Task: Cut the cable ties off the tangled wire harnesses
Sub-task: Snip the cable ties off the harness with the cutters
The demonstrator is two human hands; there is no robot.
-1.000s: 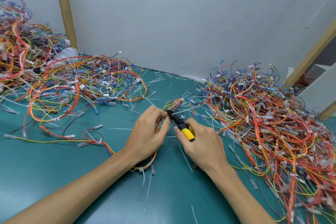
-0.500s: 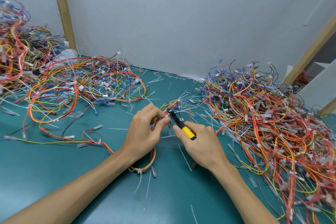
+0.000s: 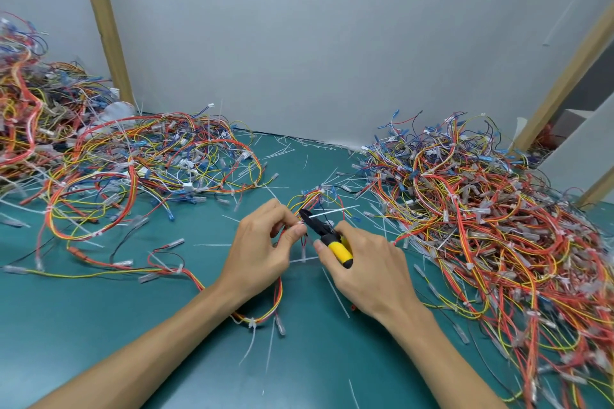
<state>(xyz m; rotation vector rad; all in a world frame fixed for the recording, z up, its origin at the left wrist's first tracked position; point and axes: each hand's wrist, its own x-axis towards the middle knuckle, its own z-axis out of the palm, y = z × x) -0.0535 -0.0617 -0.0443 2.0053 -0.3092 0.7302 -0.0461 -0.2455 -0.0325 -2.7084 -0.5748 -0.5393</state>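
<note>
Head view only.

Left hand [image 3: 262,252]: thumb and curled fingers pinch the wire harness [image 3: 265,315], right against the nose of the cutters [image 3: 327,237]. Likely held there to lift the cable tie [image 3: 300,225] off the table [image 3: 99,325] and steady it for the blade. The rest of the harness loops down from the cutters under the left wrist, and another bit fans out just beyond the cutter tip.

Right hand [image 3: 368,262]: fingers wrapped round the yellow handles, index finger along the top, probably for aim. The black head points at the pinch. A white tie tail [image 3: 332,211] sticks out sideways from the tip. Cutter jaws are at the tie; whether they have bitten through is too small to tell.

Judgement: mid-snip on one tie. At least one more tie shows on the same harness, on the loop well below the cutters.

Big wire pile [image 3: 481,226] sits to the right of the cutters, and a looser pile [image 3: 149,159] to the left. Which pile is finished can't be told from here. White tie offcuts [image 3: 335,292] are scattered round the cutters and toward the wall [image 3: 332,43] behind.

Risk: the tie is tight on thin wires, so the blade could nick the insulation. Fingertips are also close to the blade.
</note>
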